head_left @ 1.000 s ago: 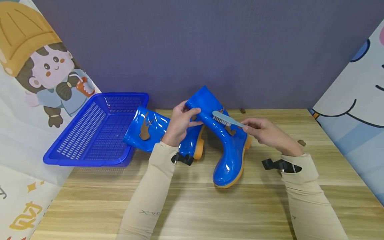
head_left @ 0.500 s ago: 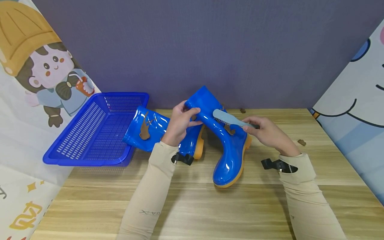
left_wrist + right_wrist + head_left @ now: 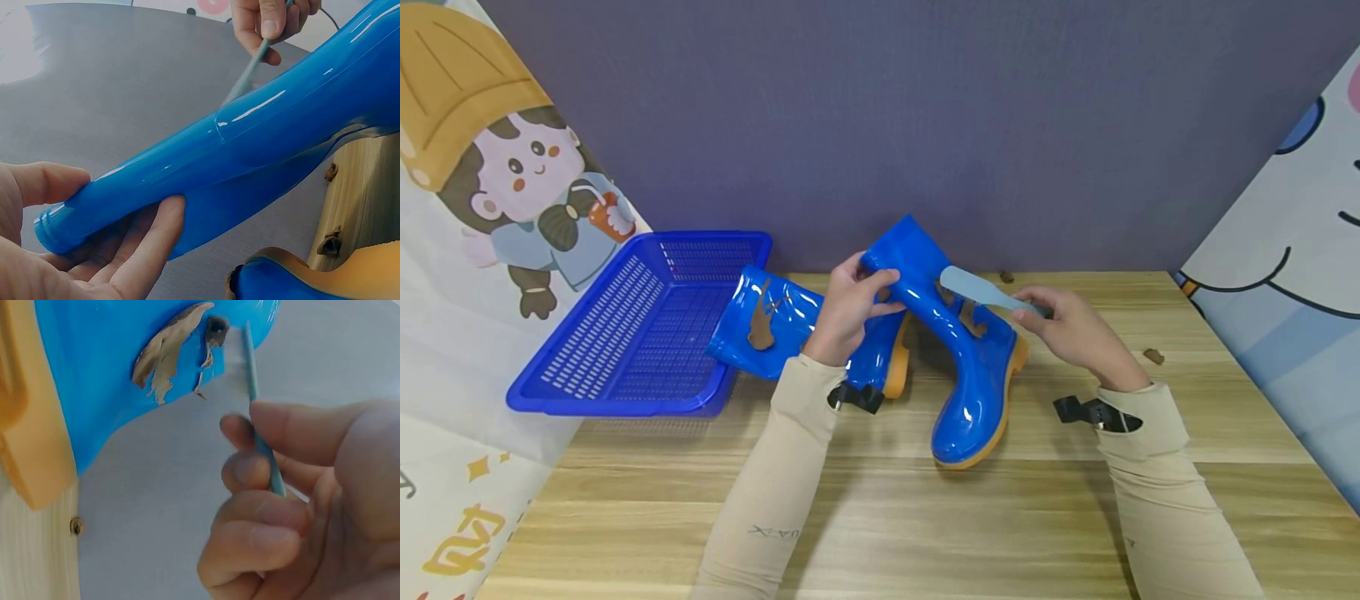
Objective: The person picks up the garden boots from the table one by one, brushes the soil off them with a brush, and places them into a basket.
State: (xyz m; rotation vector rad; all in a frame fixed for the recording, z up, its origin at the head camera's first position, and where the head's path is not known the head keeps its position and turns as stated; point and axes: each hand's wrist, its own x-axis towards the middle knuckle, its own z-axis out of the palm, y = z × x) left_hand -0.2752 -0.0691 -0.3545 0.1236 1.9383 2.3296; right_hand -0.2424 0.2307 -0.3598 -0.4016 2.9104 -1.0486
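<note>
My left hand (image 3: 852, 304) grips the top of a blue rain boot (image 3: 972, 412), its shaft tilted up to the left and its toe toward me. In my right hand (image 3: 1058, 325) is a pale blue brush (image 3: 973, 286), pinched by the handle. The right wrist view shows the bristles (image 3: 236, 362) against the shaft beside flaking brown mud (image 3: 169, 350), which clings to the boot. Behind my left hand a second blue rain boot (image 3: 797, 312) lies on its side with a brown mud patch (image 3: 762, 325) on its shaft.
A blue plastic basket (image 3: 625, 408) stands at the left, next to the second boot. Crumbs of dried mud lie on the wooden table (image 3: 925, 533), one at the right (image 3: 1153, 356) and one by the grey back panel (image 3: 1007, 277).
The brush has turned so its back faces up, and it has shifted slightly right along the boot shaft. My left hand and both boots stay nearly still.
</note>
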